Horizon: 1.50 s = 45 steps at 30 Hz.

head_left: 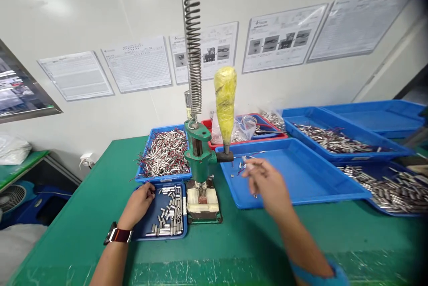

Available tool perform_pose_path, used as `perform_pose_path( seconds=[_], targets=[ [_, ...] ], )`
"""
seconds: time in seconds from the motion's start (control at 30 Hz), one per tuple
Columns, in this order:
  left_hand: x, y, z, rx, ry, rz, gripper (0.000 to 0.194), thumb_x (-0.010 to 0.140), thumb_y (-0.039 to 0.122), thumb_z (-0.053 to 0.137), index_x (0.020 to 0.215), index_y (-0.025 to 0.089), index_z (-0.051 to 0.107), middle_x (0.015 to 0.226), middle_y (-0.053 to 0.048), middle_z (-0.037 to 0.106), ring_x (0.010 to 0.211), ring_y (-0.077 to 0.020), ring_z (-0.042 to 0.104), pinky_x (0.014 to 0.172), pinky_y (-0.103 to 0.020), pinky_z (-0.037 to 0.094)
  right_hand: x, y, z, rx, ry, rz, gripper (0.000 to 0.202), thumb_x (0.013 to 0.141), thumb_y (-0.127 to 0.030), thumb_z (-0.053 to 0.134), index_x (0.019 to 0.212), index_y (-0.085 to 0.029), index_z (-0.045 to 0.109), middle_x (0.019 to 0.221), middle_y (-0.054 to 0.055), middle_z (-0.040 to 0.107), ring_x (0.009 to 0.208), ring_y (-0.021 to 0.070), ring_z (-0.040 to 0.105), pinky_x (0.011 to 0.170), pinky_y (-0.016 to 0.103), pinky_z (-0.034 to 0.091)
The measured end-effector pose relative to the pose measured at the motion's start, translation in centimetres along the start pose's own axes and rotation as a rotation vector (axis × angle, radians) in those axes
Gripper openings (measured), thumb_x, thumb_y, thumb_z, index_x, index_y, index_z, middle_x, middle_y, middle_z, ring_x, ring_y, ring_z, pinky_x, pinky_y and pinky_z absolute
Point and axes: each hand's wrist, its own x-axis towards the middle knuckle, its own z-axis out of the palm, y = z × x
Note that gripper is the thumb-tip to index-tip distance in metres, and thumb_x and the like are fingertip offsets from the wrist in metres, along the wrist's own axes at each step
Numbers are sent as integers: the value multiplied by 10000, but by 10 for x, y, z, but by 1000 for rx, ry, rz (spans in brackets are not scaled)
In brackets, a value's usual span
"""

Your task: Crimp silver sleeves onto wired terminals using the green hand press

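My left hand (140, 201) rests over the left rim of a small blue tray (143, 231), its fingers curled together. Whatever it may hold is hidden. Short silver metal sleeves (172, 212) lie scattered in that tray. Over the near left part of a large blue tray (301, 179) is my right hand (269, 185), thumb and fingers pinched; a small pale piece seems to be at the fingertips, too small to name. A few small parts with wires (241, 165) lie just beside it. Between my hands stands a green hand press (199, 165) with a yellow wrapped handle (225, 103).
Behind the press, a blue tray (137, 171) holds a heap of wired silver parts. A red tray (284, 136) with plastic bags is at the back. More blue trays (354, 157) of metal parts stand right. A coiled spring (193, 40) rises above the press.
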Motion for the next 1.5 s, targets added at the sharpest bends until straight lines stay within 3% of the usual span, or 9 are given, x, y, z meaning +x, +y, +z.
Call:
perform_pose_path(
  seconds=[0.13, 0.23, 0.4, 0.6, 0.87, 1.13, 1.3, 1.43, 1.5],
  targets=[
    [0, -3, -1, 40, -8, -37, 94, 836, 232, 486, 862, 208, 573, 705, -18, 585, 693, -213, 555, 655, -300, 370, -53, 4, 59, -12, -238, -3, 336, 933, -475, 460, 1066, -186, 568, 1025, 85, 704, 476, 79, 535, 488, 235, 446],
    [-7, 4, -7, -52, -16, -11, 61, 818, 255, 529, 787, 211, 557, 712, -18, 579, 697, -211, 549, 662, -302, 389, -64, 6, 82, -173, -317, -70, 267, 966, -333, 389, 1077, -194, 589, 1007, 61, 710, 517, 93, 564, 547, 241, 464],
    [-15, 63, -21, -713, -205, 59, 191, 914, 403, 549, 936, 215, 564, 736, -6, 617, 686, -178, 563, 614, -277, 437, -65, 7, 96, -406, -352, -177, 264, 946, -173, 363, 1011, -193, 618, 970, 55, 714, 863, 166, 662, 762, 259, 468],
    [22, 125, 1, -1096, -152, 127, 182, 818, 328, 728, 896, 175, 667, 753, -16, 643, 709, -145, 576, 634, -247, 426, -64, 15, 100, -641, -456, -148, 312, 818, -51, 434, 963, -196, 670, 932, 36, 728, 836, 174, 654, 745, 246, 408],
    [26, 128, 50, -1330, -45, 144, 162, 776, 235, 766, 896, 177, 673, 862, -9, 622, 835, -147, 561, 817, -269, 428, -63, 18, 102, -583, -481, -89, 320, 796, -57, 443, 891, -204, 711, 755, 0, 703, 670, 134, 592, 633, 217, 344],
    [24, 137, 57, -1317, -170, 259, 249, 814, 256, 736, 1005, 204, 585, 934, -23, 627, 890, -160, 581, 831, -276, 432, -68, 22, 99, -606, -502, -121, 309, 815, -75, 427, 916, -208, 687, 840, 12, 724, 720, 146, 617, 657, 224, 343],
    [23, 135, 59, -1222, -73, 262, 216, 837, 251, 692, 1010, 201, 572, 909, -14, 612, 891, -160, 573, 826, -273, 423, -69, 24, 101, -635, -531, -134, 296, 825, -94, 416, 918, -205, 675, 744, 6, 681, 641, 141, 580, 609, 226, 330],
    [24, 134, 54, -1146, -94, 311, 187, 823, 240, 692, 951, 189, 565, 883, -8, 610, 857, -154, 563, 797, -261, 418, -74, 26, 92, -498, -613, -108, 283, 848, -132, 405, 915, -195, 673, 570, -28, 569, 514, 123, 502, 526, 212, 332],
    [24, 132, 52, -1134, -98, 322, 183, 815, 239, 703, 912, 186, 558, 851, 2, 605, 823, -144, 557, 768, -249, 411, -66, 9, 77, -352, -512, -130, 244, 869, -184, 419, 881, -190, 663, 526, -45, 528, 457, 111, 460, 478, 206, 337]
  ],
)
